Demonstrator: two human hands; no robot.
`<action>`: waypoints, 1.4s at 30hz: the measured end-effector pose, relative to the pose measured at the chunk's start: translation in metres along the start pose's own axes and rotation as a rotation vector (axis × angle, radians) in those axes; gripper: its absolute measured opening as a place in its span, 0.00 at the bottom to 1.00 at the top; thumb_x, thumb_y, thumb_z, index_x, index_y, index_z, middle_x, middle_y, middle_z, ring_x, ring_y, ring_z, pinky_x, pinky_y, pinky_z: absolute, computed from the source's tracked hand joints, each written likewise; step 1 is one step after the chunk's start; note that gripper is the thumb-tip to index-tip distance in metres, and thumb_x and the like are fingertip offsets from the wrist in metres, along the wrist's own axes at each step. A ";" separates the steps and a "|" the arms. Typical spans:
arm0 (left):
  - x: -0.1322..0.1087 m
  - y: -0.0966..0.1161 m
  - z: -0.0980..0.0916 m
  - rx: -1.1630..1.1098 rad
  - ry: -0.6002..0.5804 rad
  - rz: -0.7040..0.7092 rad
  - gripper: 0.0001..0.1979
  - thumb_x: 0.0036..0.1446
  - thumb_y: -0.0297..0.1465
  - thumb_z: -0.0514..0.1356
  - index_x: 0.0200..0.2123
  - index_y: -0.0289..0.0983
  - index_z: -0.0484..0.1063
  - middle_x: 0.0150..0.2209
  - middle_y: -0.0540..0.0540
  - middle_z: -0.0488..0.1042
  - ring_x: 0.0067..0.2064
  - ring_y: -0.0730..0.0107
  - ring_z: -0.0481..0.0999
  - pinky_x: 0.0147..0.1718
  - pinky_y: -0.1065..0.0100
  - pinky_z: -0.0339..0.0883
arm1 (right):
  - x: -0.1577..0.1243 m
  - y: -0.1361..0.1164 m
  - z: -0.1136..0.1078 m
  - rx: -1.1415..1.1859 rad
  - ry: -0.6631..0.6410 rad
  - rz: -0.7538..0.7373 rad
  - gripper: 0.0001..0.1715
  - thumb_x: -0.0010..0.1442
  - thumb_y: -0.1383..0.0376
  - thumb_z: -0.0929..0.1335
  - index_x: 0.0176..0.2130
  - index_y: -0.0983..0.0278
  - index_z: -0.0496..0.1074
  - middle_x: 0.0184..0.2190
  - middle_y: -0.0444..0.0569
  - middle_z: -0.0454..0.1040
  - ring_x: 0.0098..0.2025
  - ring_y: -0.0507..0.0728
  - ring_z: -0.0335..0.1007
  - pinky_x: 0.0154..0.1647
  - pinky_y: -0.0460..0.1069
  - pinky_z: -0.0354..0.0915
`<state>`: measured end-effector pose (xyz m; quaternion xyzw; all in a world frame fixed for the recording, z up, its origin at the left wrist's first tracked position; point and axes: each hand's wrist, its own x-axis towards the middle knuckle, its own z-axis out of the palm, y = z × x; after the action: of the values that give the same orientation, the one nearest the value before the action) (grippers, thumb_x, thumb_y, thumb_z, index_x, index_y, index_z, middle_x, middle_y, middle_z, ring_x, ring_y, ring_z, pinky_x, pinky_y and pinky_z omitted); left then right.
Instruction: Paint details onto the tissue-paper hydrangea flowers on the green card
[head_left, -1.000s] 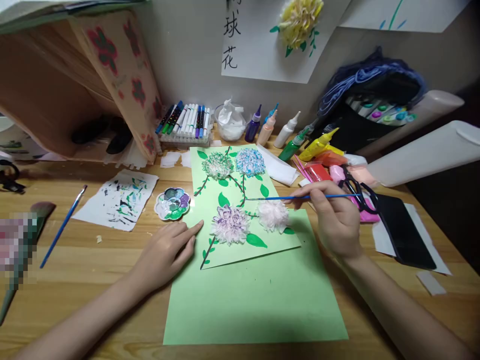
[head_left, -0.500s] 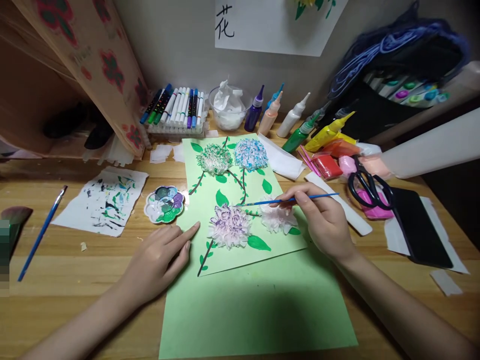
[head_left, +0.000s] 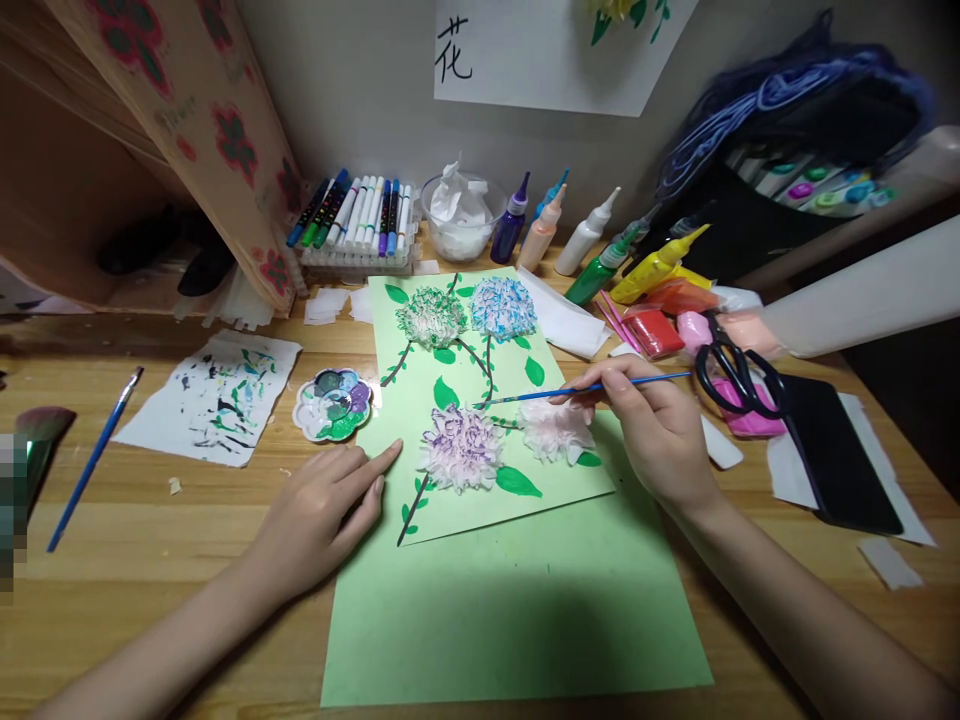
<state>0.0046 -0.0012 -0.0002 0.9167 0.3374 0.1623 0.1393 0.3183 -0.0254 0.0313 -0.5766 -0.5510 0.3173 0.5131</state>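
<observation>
Lightly, the right hand (head_left: 652,420) pinches a slim blue-handled paintbrush (head_left: 536,395) between thumb and fingers, its tip pointing away to the hand's left. That tip is at the dark painted stem (head_left: 490,370) running down the pale-green paper sheet (head_left: 465,510); whether it touches the paper, I cannot tell. The sheet lies between the two hands, on top of a larger green sheet (head_left: 517,630) that extends below them toward the person.

The left hand (head_left: 322,505) grips nothing that shows: its index finger is stretched out onto the sheet's left margin, the others curled beneath. Just beyond its knuckles sits a white flower-shaped palette (head_left: 304,413) with purple, green and grey paint. Farther to its left are a paint-smeared white paper (head_left: 157,425) and a second blue paintbrush (head_left: 94,462).

Close beside the right hand's fingertips is a ruffled pale-pink flower (head_left: 556,440), partly covered by them. Between the hands is a ruffled purple-and-white flower (head_left: 461,450); beyond them are green-and-white (head_left: 431,317) and blue-and-white ones (head_left: 504,308). To the right hand's right lie black-handled scissors (head_left: 739,378) and a flat black rectangular object (head_left: 840,460).
</observation>
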 end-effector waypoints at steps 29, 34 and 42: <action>0.001 0.001 -0.002 0.013 0.000 -0.003 0.19 0.64 0.27 0.49 0.56 0.32 0.67 0.28 0.47 0.69 0.31 0.70 0.67 0.33 0.68 0.62 | 0.007 0.016 -0.008 0.149 -0.042 0.128 0.13 0.62 0.56 0.65 0.33 0.61 0.72 0.30 0.47 0.75 0.33 0.56 0.74 0.26 0.48 0.65; 0.001 0.001 -0.001 0.017 0.001 -0.002 0.19 0.64 0.28 0.49 0.56 0.32 0.67 0.29 0.47 0.69 0.32 0.69 0.67 0.33 0.67 0.62 | 0.009 0.019 -0.009 0.171 -0.005 0.146 0.13 0.63 0.56 0.64 0.33 0.60 0.72 0.29 0.47 0.75 0.32 0.56 0.75 0.25 0.48 0.66; -0.001 0.000 0.000 0.002 0.013 -0.024 0.19 0.64 0.28 0.50 0.57 0.35 0.67 0.28 0.48 0.69 0.32 0.69 0.68 0.33 0.68 0.63 | 0.011 0.019 -0.011 0.161 -0.001 0.125 0.13 0.63 0.57 0.64 0.32 0.60 0.71 0.30 0.47 0.75 0.32 0.55 0.75 0.24 0.47 0.66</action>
<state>0.0037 -0.0019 -0.0002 0.9117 0.3495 0.1660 0.1382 0.3366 -0.0154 0.0189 -0.5666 -0.4869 0.3922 0.5367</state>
